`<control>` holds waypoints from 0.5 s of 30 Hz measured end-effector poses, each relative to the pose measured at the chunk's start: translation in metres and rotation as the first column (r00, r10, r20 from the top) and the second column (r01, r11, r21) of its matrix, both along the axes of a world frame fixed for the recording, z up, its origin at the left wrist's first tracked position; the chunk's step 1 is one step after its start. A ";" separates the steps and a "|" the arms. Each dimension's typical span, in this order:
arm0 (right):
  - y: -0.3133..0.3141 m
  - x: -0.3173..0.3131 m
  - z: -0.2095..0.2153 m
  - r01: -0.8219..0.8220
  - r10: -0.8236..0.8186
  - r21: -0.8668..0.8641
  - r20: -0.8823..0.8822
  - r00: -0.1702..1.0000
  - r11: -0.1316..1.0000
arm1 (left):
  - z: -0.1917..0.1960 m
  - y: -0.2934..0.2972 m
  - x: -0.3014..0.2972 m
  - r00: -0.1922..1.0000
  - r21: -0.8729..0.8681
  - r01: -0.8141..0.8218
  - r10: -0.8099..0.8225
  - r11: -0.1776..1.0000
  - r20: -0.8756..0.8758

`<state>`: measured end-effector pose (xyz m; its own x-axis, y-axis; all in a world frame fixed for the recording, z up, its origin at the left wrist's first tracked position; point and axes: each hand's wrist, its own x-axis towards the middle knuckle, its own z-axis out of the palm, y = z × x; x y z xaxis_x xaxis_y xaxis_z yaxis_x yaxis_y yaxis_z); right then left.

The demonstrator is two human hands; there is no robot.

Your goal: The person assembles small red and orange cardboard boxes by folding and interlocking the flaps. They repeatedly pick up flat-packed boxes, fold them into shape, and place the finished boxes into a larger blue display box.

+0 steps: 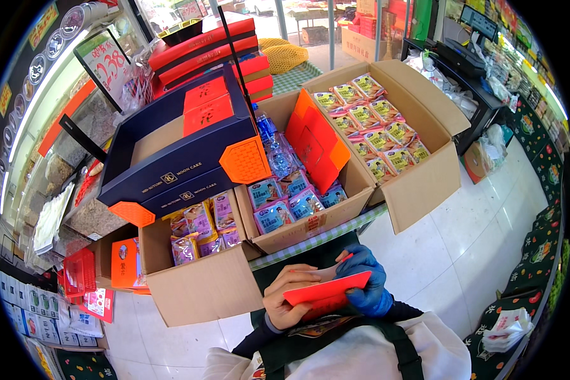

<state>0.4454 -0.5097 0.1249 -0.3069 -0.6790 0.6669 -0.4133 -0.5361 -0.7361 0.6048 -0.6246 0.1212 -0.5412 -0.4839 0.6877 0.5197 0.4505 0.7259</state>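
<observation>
My bare left hand and my blue-gloved right hand hold a red folded cardboard piece between them, close to my body. The left fingers are closed on one side, with the thumb under its edge. On the opposite side the gloved fingers grip it; a paler inner face shows between the hands. Just beyond stands an open carton of blue and pink snack packets. A flat red-orange card piece leans upright in that carton.
At left, stacked dark blue gift boxes sit above a carton of purple packets. Another open carton holds yellow-and-white packets at right. Red boxes are piled behind. A red basket stands lower left.
</observation>
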 end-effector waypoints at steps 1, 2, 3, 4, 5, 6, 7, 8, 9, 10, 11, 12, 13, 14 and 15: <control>0.002 0.001 -0.004 -0.005 0.005 0.015 0.021 1.000 1.000 | -0.002 0.003 0.003 1.000 0.046 0.000 -0.001 0.999 0.018; 0.003 0.002 -0.007 -0.011 0.010 0.030 0.043 0.999 0.999 | -0.003 0.006 0.006 0.999 0.092 0.000 -0.003 0.996 0.037; 0.003 0.002 -0.006 0.003 -0.005 0.039 0.047 0.999 0.999 | -0.003 0.007 0.009 0.998 0.082 -0.024 0.018 0.996 0.066; 0.004 0.004 -0.004 0.018 -0.020 0.048 0.051 0.998 0.999 | 0.000 0.009 0.012 0.995 0.071 -0.047 0.040 0.996 0.096; 0.005 0.005 -0.001 0.030 -0.033 0.056 0.056 0.998 0.998 | 0.002 0.011 0.015 0.990 0.059 -0.072 0.065 0.996 0.126; 0.006 0.006 0.003 0.026 -0.031 0.089 0.051 0.998 0.996 | 0.003 0.012 0.018 0.986 0.065 -0.063 0.053 0.996 0.155; 0.007 0.006 0.008 0.023 -0.029 0.122 0.046 0.999 0.992 | 0.004 0.014 0.020 0.982 0.071 -0.055 0.041 0.996 0.184; 0.008 0.006 0.010 0.023 -0.029 0.157 0.038 0.999 0.987 | 0.008 0.015 0.020 0.977 0.079 -0.043 0.025 0.996 0.211; 0.008 0.009 0.011 0.007 -0.029 0.181 0.118 0.993 0.983 | 0.012 0.019 0.016 0.983 0.201 -0.068 0.031 0.977 0.183; 0.007 0.013 0.011 -0.010 -0.031 0.204 0.197 0.980 0.979 | 0.019 0.026 0.008 0.987 0.321 -0.089 0.040 0.943 0.156; 0.007 0.016 0.011 -0.028 -0.036 0.223 0.276 0.960 0.974 | 0.023 0.030 0.003 0.990 0.434 -0.104 0.051 0.895 0.132; 0.007 0.018 0.010 -0.038 -0.040 0.230 0.327 0.944 0.972 | 0.024 0.029 0.002 0.989 0.441 -0.090 0.029 0.893 0.143; 0.006 0.020 0.009 -0.049 -0.045 0.236 0.376 0.925 0.971 | 0.024 0.029 0.001 0.988 0.448 -0.075 0.006 0.891 0.154; 0.006 0.020 0.009 -0.063 -0.047 0.241 0.425 0.904 0.968 | 0.024 0.029 0.001 0.986 0.456 -0.064 -0.013 0.888 0.164; 0.006 0.020 0.008 -0.074 -0.035 0.245 0.412 0.911 0.967 | 0.023 0.029 0.002 0.980 0.463 -0.048 -0.047 0.885 0.192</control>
